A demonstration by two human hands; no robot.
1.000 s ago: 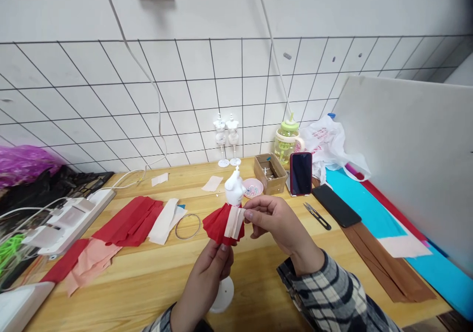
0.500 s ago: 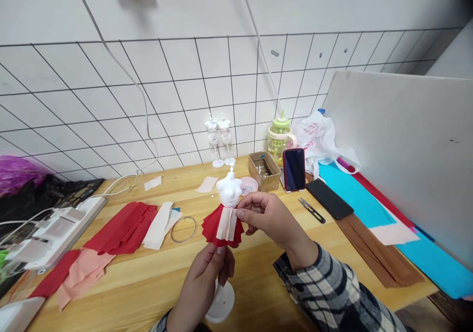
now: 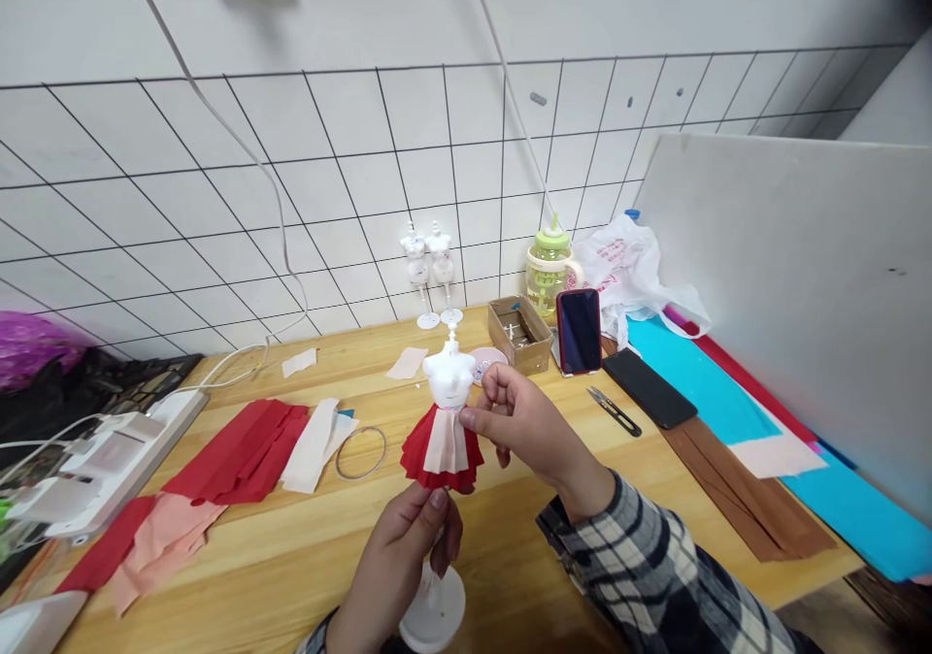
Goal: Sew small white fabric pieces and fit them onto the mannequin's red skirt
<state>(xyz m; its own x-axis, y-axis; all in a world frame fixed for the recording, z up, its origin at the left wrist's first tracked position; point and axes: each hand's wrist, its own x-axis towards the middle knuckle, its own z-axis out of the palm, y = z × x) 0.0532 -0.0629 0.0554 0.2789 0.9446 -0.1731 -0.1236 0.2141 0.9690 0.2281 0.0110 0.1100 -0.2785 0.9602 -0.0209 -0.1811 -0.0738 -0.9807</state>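
A small white dress-form mannequin (image 3: 448,377) stands upright in front of me, dressed in a pleated red skirt (image 3: 418,450) with a cream front panel (image 3: 446,443). Below the hem my left hand (image 3: 415,528) is closed round its thin stand. The stand's round white base (image 3: 437,610) shows beneath that hand. My right hand (image 3: 520,426) is at the waist on the right, the thumb tip touching the edge of the cream panel. Its index finger is bent and raised off the thumb; fingers behind are partly hidden.
Left lie red paper strips (image 3: 237,450), cream strips (image 3: 313,450) and a wire ring (image 3: 362,452). Two more mannequins (image 3: 429,261), a cardboard box (image 3: 520,339), a jug (image 3: 549,276) and a phone (image 3: 579,332) stand behind. Right are snips (image 3: 615,411) and brown strips (image 3: 749,489).
My right index finger has lifted away from the thumb at the skirt's waist. The cream panel now lies more fanned out. My left hand keeps its hold on the stand.
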